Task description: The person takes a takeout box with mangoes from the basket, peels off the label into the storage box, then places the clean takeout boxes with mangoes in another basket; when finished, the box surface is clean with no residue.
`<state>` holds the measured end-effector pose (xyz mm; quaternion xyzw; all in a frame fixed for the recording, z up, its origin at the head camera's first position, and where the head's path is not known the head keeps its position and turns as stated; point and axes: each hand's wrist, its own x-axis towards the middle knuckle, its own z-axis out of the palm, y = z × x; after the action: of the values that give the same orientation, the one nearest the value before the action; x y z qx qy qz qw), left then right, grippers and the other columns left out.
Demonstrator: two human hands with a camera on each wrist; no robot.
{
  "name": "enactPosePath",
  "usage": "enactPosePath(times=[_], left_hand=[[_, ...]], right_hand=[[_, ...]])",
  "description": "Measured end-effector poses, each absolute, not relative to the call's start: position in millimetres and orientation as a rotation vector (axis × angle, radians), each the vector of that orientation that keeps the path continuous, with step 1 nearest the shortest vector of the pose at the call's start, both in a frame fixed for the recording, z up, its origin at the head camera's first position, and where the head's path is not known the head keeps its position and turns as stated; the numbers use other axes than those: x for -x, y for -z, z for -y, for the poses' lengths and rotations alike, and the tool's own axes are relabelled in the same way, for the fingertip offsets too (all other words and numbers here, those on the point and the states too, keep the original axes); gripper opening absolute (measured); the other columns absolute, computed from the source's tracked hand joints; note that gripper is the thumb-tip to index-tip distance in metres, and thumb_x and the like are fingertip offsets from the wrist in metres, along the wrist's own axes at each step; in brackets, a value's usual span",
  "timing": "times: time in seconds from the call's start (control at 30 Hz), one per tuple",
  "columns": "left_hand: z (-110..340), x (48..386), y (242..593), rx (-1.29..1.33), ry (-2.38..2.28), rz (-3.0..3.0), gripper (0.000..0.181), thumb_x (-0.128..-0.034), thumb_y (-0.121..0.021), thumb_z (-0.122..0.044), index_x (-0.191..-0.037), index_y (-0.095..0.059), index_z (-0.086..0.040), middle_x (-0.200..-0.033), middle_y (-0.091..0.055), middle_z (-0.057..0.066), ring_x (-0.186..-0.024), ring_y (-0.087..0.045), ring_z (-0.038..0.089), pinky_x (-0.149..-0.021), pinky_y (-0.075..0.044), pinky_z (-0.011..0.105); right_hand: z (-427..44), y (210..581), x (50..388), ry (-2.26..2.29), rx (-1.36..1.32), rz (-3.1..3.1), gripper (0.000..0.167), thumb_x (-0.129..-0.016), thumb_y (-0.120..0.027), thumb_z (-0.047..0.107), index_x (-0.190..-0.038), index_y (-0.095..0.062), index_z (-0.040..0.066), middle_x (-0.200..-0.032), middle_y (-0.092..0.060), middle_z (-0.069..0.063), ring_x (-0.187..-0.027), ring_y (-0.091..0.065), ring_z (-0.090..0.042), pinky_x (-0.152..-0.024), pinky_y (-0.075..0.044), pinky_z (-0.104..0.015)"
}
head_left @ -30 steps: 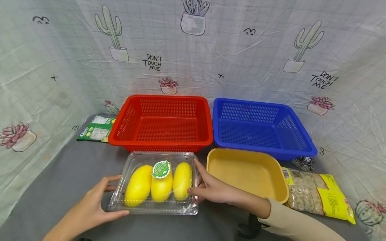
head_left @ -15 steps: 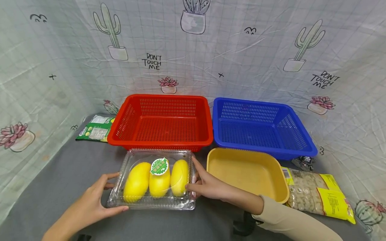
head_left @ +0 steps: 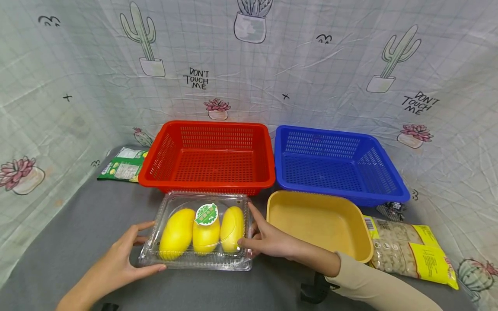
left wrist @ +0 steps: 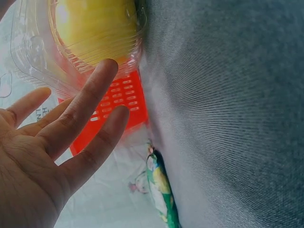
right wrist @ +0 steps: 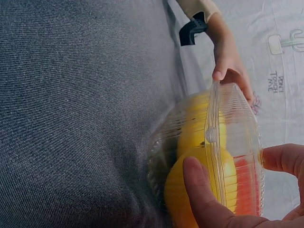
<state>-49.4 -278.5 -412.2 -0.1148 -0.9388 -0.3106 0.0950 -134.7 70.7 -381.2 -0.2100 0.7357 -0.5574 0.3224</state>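
A clear plastic clamshell box [head_left: 218,262] with three yellow mangoes [head_left: 177,235] inside stands in front of the red basket. Its lid is down and carries a green and white round sticker [head_left: 206,214]. At the left end, my left hand [head_left: 116,261] touches the box's corner with its thumb, its other fingers along the side. Those fingers look straight and spread in the left wrist view, one fingertip against the ribbed plastic [left wrist: 71,85]. My right hand [head_left: 268,239] holds the opposite end between thumb [right wrist: 202,190] and fingers; some of its fingers are partly hidden.
Behind stand a red basket [head_left: 210,185] and a blue basket [head_left: 334,192]. A yellow tub [head_left: 319,224] sits right of the box. Farther right lie a yellow and clear food bag [head_left: 412,250] and a small dark packet [head_left: 392,211]. A green snack bag [head_left: 126,164] lies far left.
The clamshell box has shifted slightly back toward the red basket and a little left, with my right hand following. In the last half second hardly anything has moved.
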Motion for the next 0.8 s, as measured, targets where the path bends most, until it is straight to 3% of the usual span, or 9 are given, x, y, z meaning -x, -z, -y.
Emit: enactPosePath(times=[0.17, 0.43, 0.57, 0.67, 0.8], left_hand=[[279.4, 48.7, 412.9, 0.339, 0.937, 2.786, 0.092, -0.0605, -0.093, -0.036, -0.133, -0.044, -0.008, -0.132, -0.052, 0.008, -0.091, -0.064, 0.008, -0.075, -0.057, 0.033], [279.7, 48.0, 411.8, 0.283, 0.931, 2.830, 0.096, -0.0624, -0.092, -0.041, -0.138, -0.042, -0.011, -0.134, -0.050, 0.010, -0.093, -0.067, 0.024, -0.076, -0.058, 0.040], [280.0, 47.2, 413.2, 0.291, 0.877, 2.802, 0.096, -0.0599, -0.093, -0.042, -0.138, -0.045, -0.012, -0.133, -0.053, 0.007, -0.095, -0.066, 0.021, -0.078, -0.057, 0.042], [280.6, 47.6, 414.0, 0.318, 0.840, 2.762, 0.098, -0.0574, -0.093, -0.043, -0.138, -0.046, -0.014, -0.126, -0.058, 0.005, -0.098, -0.062, 0.018, -0.079, -0.053, 0.050], [283.0, 49.1, 414.5, 0.375, 0.804, 2.698, 0.098, -0.0552, -0.095, -0.041, -0.138, -0.049, -0.018, -0.122, -0.061, 0.001, -0.104, -0.055, 0.017, -0.091, -0.045, 0.029]], right_hand=[[-72.1, 381.2, 134.3, 1.470, 0.548, -1.907, 0.102, -0.092, -0.067, 0.011, -0.156, 0.013, 0.012, -0.092, -0.045, -0.011, -0.067, -0.058, -0.015, -0.070, -0.059, -0.041], [-72.5, 380.6, 132.8, 1.486, 0.532, -1.887, 0.101, -0.092, -0.067, 0.010, -0.156, 0.012, 0.013, -0.096, -0.043, -0.013, -0.067, -0.060, -0.016, -0.070, -0.059, -0.044], [-73.6, 379.8, 131.6, 1.491, 0.523, -1.874, 0.100, -0.092, -0.067, 0.011, -0.156, 0.010, 0.010, -0.104, -0.042, -0.016, -0.068, -0.062, -0.018, -0.070, -0.059, -0.044], [-76.4, 378.9, 130.5, 1.481, 0.510, -1.861, 0.098, -0.092, -0.067, 0.012, -0.156, 0.008, 0.008, -0.114, -0.041, -0.020, -0.071, -0.065, -0.020, -0.072, -0.059, -0.044], [-80.2, 375.9, 129.2, 1.447, 0.493, -1.855, 0.097, -0.091, -0.068, 0.012, -0.156, 0.003, 0.010, -0.129, -0.037, -0.023, -0.074, -0.069, -0.024, -0.075, -0.059, -0.040]])
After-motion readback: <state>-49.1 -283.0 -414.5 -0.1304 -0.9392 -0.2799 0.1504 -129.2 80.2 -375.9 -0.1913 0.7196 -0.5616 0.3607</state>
